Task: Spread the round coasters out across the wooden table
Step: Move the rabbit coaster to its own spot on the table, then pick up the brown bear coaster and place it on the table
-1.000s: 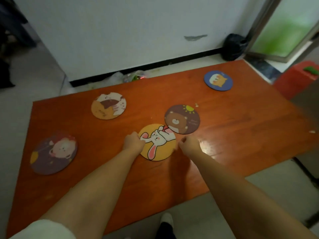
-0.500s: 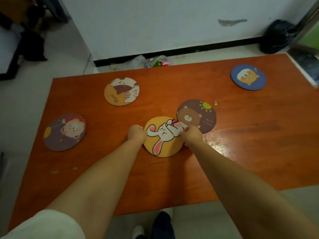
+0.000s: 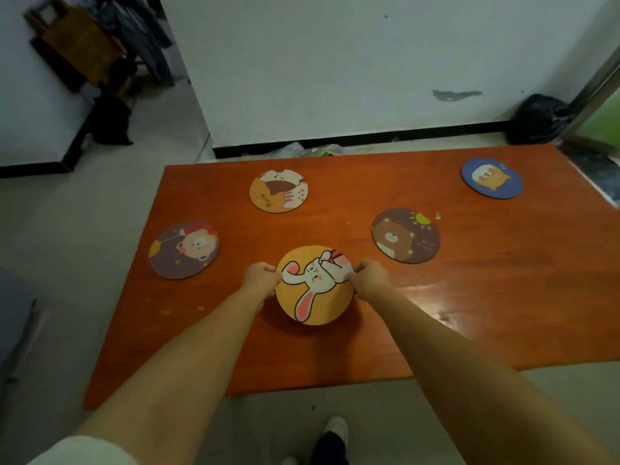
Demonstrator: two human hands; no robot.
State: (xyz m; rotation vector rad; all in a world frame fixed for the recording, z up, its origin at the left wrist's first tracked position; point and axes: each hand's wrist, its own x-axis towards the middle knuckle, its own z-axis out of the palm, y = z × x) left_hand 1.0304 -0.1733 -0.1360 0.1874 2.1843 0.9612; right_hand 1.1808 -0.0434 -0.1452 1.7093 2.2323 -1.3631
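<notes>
A yellow rabbit coaster (image 3: 314,285) is held at the middle of the wooden table (image 3: 469,313), its near edge tilted up off the top. My left hand (image 3: 261,280) pinches its left rim and my right hand (image 3: 369,279) pinches its right rim. Flat on the table lie a brown bear coaster (image 3: 405,235) to the right, a blue coaster (image 3: 491,178) at the far right, an orange and white coaster (image 3: 278,191) at the back, and a purple coaster (image 3: 184,249) at the left edge.
The table's near edge runs just in front of my foot (image 3: 335,427). A white wall with a black skirting stands behind the table. A black bag (image 3: 536,119) sits on the floor at the back right, and dark furniture stands at the back left.
The rabbit coaster has come away from the brown bear coaster and moved toward me and left, both hands holding its rim. The camera view has shifted right and tilted up.
</notes>
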